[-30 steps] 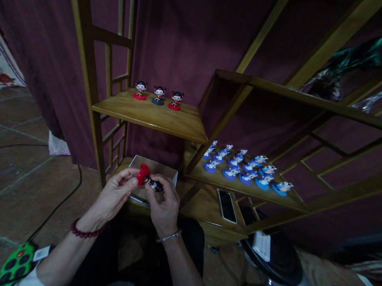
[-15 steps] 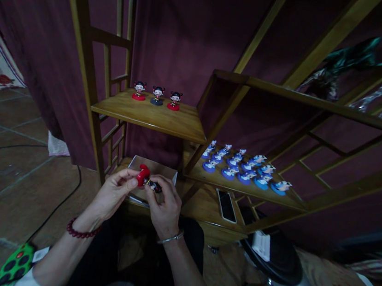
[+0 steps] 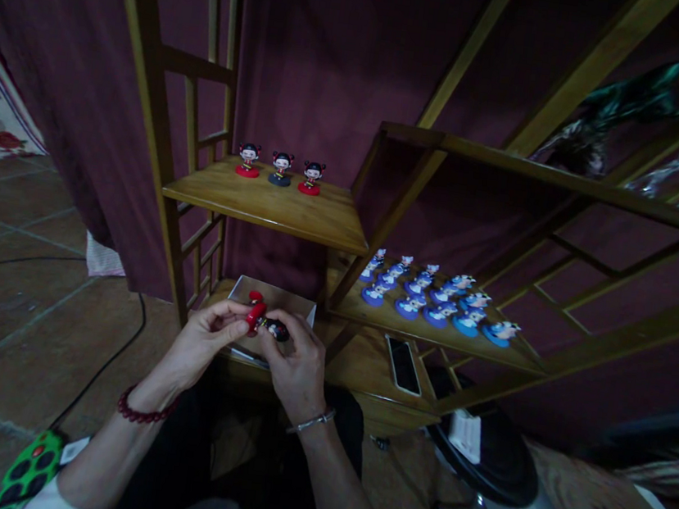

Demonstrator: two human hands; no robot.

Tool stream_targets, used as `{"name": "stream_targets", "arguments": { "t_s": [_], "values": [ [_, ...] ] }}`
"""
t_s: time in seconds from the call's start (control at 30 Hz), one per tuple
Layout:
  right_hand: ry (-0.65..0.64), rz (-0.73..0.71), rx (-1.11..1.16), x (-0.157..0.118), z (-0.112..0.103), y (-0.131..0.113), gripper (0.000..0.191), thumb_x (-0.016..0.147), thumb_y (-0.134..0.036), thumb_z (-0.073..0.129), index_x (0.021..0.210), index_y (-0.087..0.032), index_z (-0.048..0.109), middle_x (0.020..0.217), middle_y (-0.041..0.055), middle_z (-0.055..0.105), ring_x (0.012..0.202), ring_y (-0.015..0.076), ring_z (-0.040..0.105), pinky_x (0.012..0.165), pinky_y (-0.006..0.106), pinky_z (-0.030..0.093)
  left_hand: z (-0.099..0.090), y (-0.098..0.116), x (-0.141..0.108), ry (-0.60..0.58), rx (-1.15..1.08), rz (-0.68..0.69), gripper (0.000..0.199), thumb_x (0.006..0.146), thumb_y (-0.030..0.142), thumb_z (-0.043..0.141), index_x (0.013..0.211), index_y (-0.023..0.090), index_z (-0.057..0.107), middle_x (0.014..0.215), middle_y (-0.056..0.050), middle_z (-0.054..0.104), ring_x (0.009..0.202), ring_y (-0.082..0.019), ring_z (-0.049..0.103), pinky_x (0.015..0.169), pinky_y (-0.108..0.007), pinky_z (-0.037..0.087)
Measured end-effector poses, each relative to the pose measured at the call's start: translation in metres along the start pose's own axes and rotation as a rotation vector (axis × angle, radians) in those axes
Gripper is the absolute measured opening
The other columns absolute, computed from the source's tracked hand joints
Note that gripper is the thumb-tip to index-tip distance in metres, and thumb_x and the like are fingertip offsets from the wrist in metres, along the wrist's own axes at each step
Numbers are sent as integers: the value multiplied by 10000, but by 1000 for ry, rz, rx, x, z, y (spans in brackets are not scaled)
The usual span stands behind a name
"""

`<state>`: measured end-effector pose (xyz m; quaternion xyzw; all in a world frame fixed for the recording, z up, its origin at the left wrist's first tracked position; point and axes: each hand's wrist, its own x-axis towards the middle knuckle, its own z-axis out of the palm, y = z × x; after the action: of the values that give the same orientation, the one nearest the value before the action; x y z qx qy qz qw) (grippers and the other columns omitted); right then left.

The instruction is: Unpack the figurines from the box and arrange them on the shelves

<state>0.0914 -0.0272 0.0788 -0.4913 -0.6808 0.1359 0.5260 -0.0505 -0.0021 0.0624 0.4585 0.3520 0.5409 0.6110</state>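
Between my hands lies a small figurine [image 3: 275, 328], tipped on its side, with a dark head to the right and a red round base to the left. My left hand [image 3: 209, 337] pinches the red base [image 3: 255, 318] between thumb and fingers. With its thumb and fingers, my right hand [image 3: 299, 361] grips the figurine near its head and body. Just below them an open cardboard box [image 3: 302, 306] sits on the low shelf, and a red piece [image 3: 256, 297] shows in or over it. Whether base and body are fully joined I cannot tell.
Three similar figurines [image 3: 281, 168] stand on the upper left shelf [image 3: 270, 211]. Several blue and purple figurines [image 3: 411, 305] fill the right shelf. A phone [image 3: 403, 366] lies on the lower board. A black stool [image 3: 490, 463] is at right, a green power strip [image 3: 32, 469] on the floor.
The figurine has turned slightly in my fingers, its dark head showing more. My right wrist has shifted a little to the right. A red piece behind the base now shows apart from it.
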Motion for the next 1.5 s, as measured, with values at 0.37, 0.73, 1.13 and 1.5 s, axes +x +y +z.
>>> {"name": "stream_targets", "arguments": {
  "t_s": [0.37, 0.73, 1.13, 1.5],
  "values": [
    [9, -110, -65, -3, 4, 0, 142, 796, -159, 519, 908, -192, 600, 891, 45, 629, 865, 150, 582, 813, 281, 465, -1, 1, 2, 9, 81, -10, 253, 574, 283, 754, 772, 151, 669, 732, -22, 683, 669, -121, 612, 697, -239, 490],
    [19, -53, -32, -1, 6, 6, 127, 774, -183, 544, 881, -195, 611, 851, 32, 639, 813, 145, 596, 764, 263, 471, 4, 3, 4, 31, 54, -7, 261, 550, 285, 766, 746, 146, 664, 688, -15, 678, 646, -116, 608, 684, -233, 486],
    [-19, 245, 65, -3, 12, 14, 142, 730, -256, 578, 849, -207, 637, 825, 7, 676, 756, 152, 616, 708, 255, 479, 2, -7, 7, 36, 91, -23, 283, 524, 302, 776, 727, 151, 651, 719, -21, 685, 693, -128, 617, 725, -247, 481],
    [-108, 199, -5, 1, 17, 41, 252, 726, -214, 574, 976, -220, 598, 963, 19, 663, 887, 162, 608, 820, 309, 472, 6, -30, 12, 97, -60, -76, 306, 590, 283, 739, 838, 127, 651, 819, -29, 683, 753, -117, 616, 797, -266, 482]
  ]
}}
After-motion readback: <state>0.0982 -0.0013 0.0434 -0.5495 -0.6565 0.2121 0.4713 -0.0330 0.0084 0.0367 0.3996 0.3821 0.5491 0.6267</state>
